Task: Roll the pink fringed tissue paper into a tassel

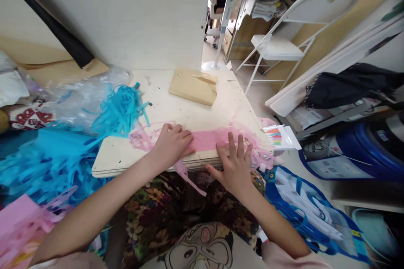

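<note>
A pink strip (210, 139) of thin, tissue-like material lies flat across the near edge of a pale wooden board (118, 155). Both its ends are cut into a loose fringe. My left hand (173, 143) is on the strip's left end, its fingers bent and pressed together over the material; what lies under them is hidden. On the right part rests my right hand (232, 164), fingers spread, fingertips on the pink material and thumb out over the board's edge. One loose pink strand (191, 180) hangs off the board between my hands.
A folded brown paper piece (195, 87) lies farther back on the board. Blue fringed material (63, 155) heaps up at left, with more pink material (22, 222) below it. At right are a white packet (285, 138), a blue-edged bag (303, 206) and a white folding chair (280, 46).
</note>
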Tool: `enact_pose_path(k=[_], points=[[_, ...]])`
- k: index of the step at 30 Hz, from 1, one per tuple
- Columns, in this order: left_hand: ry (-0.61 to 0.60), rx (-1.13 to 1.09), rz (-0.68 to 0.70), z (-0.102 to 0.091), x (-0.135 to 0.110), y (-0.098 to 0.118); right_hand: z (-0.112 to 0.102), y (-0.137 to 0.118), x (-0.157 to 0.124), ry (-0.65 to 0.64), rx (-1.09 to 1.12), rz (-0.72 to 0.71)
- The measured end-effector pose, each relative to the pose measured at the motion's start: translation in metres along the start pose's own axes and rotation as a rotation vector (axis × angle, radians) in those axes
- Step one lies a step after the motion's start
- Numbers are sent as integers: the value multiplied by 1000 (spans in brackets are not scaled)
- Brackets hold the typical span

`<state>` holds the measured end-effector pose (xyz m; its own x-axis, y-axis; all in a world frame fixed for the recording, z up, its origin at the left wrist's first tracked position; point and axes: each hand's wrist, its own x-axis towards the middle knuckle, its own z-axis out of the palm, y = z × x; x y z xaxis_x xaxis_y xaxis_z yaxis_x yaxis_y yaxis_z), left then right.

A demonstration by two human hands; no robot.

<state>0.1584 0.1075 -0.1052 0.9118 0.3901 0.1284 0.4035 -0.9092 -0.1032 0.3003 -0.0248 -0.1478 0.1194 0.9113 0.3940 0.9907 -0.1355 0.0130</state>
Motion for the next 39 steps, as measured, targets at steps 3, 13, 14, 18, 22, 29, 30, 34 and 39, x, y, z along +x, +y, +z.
enact_pose_path(k=[3,13,14,18,22,29,30,34,39], points=[[-9,-16,12,1,-1,-3,1,0,0,1,-15,-18],[-51,-60,-75,-10,-30,-36,3,2,-1,36,-2,-9],[-71,-80,-101,-10,-34,-45,4,2,-1,40,0,-9],[-186,-345,-80,-19,-57,-88,4,1,-1,41,16,-7],[67,-343,-317,-44,-69,-87,3,1,0,35,15,-9],[210,-213,-14,-15,-17,59,5,0,-2,3,-8,18],[143,-231,-4,-3,-10,72,5,0,-2,-9,-14,19],[29,-241,-41,29,0,82,5,2,-2,-23,-8,1],[0,-185,-105,30,-12,69,7,2,-1,32,-1,7]])
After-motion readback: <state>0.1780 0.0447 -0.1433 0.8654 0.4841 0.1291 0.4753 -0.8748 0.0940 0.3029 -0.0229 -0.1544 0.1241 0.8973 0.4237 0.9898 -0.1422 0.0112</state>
